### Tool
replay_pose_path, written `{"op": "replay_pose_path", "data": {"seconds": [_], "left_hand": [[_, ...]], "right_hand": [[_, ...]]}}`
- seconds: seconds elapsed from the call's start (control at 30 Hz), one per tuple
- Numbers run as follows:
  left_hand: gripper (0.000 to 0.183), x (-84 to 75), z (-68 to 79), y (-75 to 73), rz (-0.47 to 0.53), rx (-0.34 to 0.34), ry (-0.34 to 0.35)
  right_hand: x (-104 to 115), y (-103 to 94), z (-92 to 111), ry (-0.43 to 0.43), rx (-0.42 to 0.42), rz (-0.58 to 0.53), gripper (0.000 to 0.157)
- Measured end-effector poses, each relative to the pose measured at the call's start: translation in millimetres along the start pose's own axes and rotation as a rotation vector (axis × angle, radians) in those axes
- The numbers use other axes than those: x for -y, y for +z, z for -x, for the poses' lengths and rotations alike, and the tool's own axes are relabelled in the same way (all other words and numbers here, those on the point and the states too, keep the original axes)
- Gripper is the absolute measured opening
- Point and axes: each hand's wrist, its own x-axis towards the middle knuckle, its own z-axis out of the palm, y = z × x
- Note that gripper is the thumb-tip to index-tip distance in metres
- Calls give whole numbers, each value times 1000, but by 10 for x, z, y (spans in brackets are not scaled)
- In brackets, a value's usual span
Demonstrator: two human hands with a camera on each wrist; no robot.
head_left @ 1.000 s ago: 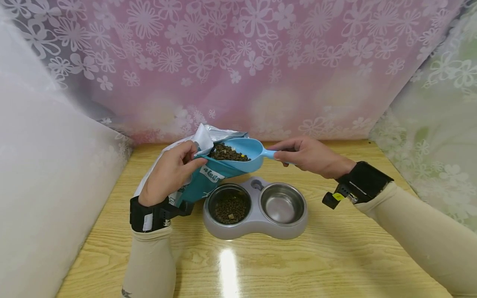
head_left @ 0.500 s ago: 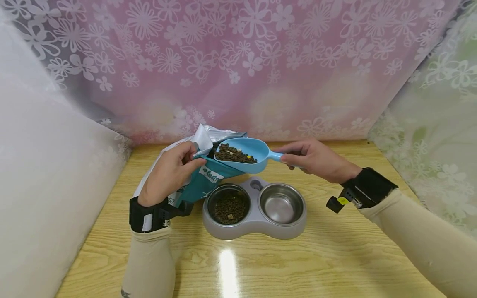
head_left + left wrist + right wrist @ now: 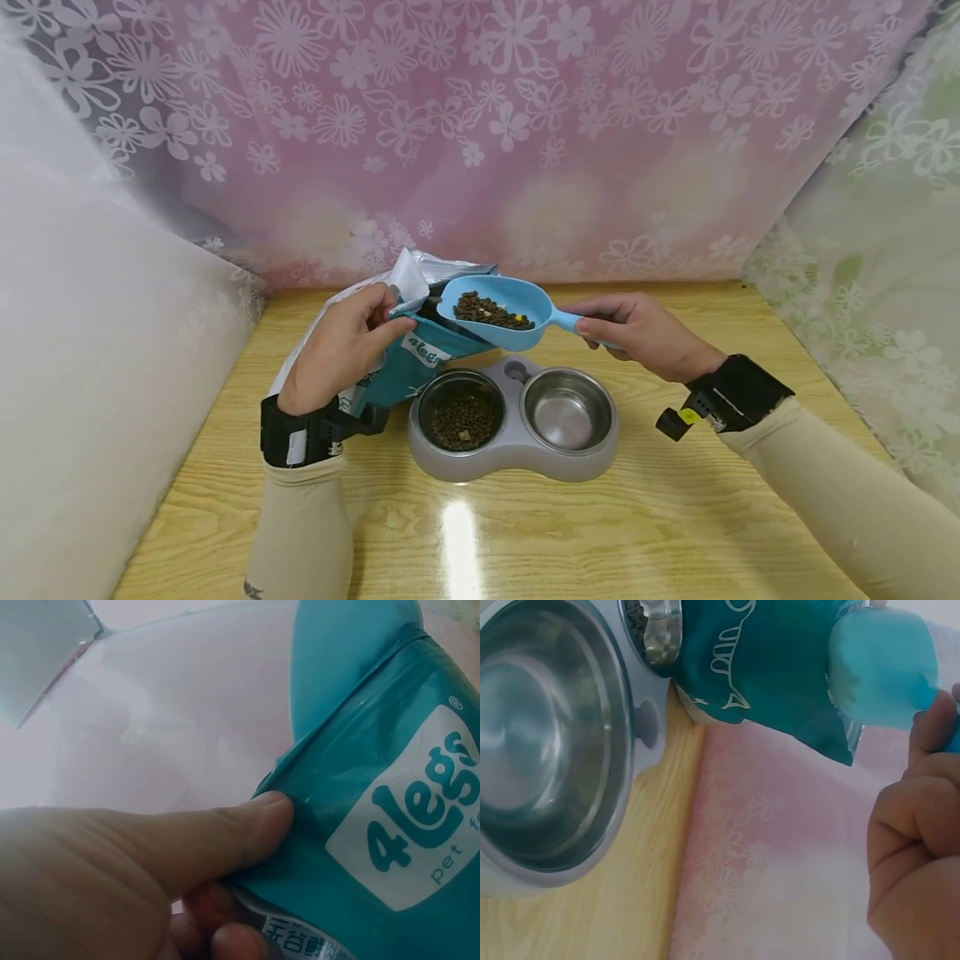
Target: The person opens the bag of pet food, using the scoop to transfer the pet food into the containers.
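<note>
My left hand [image 3: 341, 346] pinches the top edge of a teal pet food bag [image 3: 401, 371] between thumb and fingers, and the bag's mouth gapes toward the right. In the left wrist view the thumb presses on the bag [image 3: 360, 817] beside its white "4Legs" label. My right hand [image 3: 637, 333] grips the handle of a light blue scoop [image 3: 525, 292]. Brown kibble [image 3: 487, 312] with a few yellow bits lies in the scoop. The scoop's front lip overlaps the bag's opening. From the right wrist view, the scoop's underside [image 3: 881, 667] shows beside the bag.
A grey double feeder [image 3: 513, 458] stands on the wooden table [image 3: 600, 542] below the scoop. Its left steel bowl [image 3: 461, 417] holds kibble; its right steel bowl [image 3: 567, 412] shows bare metal. A pink flowered curtain [image 3: 487, 150] hangs behind.
The scoop with its kibble has moved to the right, partly out of the bag's mouth, along with my right hand. My left hand and the bag have stayed put.
</note>
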Motion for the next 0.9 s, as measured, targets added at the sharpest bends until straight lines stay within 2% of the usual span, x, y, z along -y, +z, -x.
{"op": "replay_pose_path", "data": {"seconds": [0.2,0.53,0.9], "left_hand": [[26,3,0,-4,2,-2,4],[25,-4,1,-6,-3,2,-10],[25,-4,-5,6,-8,0,-5]], "right_hand": [[-99,-11,2,-57,28,-71,33],[-294,27,28,-92,-15,-180,30],[-422,-13,39,-114,4,-210,30]]}}
